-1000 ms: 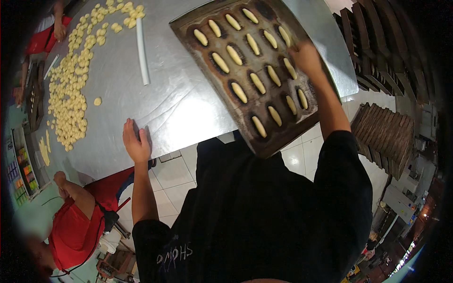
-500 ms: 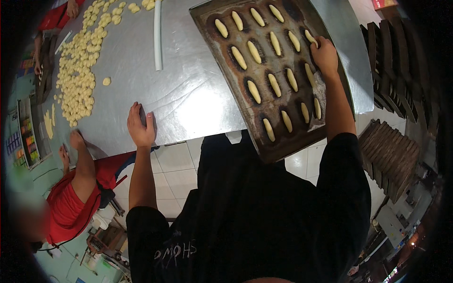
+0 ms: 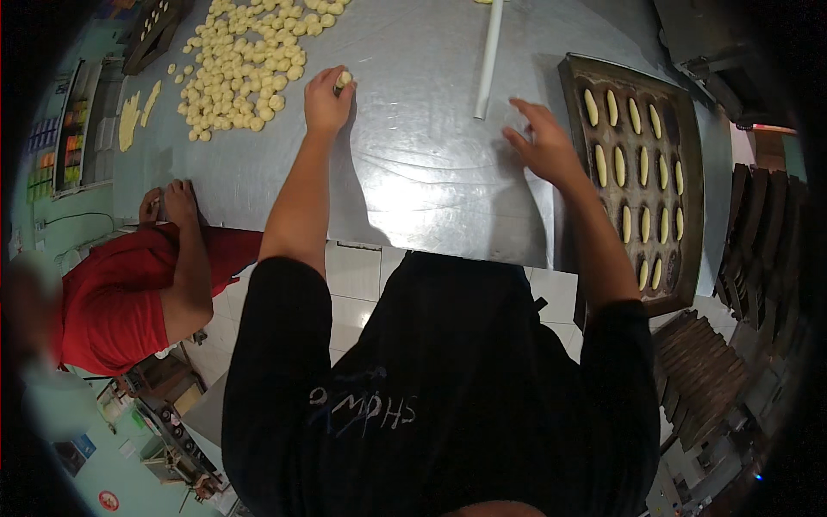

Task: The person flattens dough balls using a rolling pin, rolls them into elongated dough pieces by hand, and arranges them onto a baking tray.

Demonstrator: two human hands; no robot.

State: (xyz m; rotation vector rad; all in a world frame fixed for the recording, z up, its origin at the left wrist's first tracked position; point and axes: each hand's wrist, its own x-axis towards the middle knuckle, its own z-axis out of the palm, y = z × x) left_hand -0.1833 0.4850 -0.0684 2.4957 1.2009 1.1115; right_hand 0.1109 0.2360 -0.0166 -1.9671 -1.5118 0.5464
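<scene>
My left hand (image 3: 326,105) is closed on a small pale dough ball (image 3: 344,79) at its fingertips, over the metal table (image 3: 413,129). Just beyond it lies a large cluster of similar dough balls (image 3: 245,73). To the right, my right hand (image 3: 546,145) is empty, its fingers stretched toward a long white rod (image 3: 489,60) on the table without touching it. Beside my right forearm rests a dark baking tray (image 3: 698,172) with rows of slim, pointed dough pieces (image 3: 643,165).
A co-worker in red (image 3: 138,293) stands at the left table edge, hands on the table. Flat dough strips (image 3: 129,121) lie near the left edge, and another tray (image 3: 155,34) is at the far left. Stacked dark trays (image 3: 702,370) stand at the right, beyond the table.
My right hand has left the dough piece on the tray and moved left over the table. My left hand has reached forward and taken a dough ball. The view has turned toward the left.
</scene>
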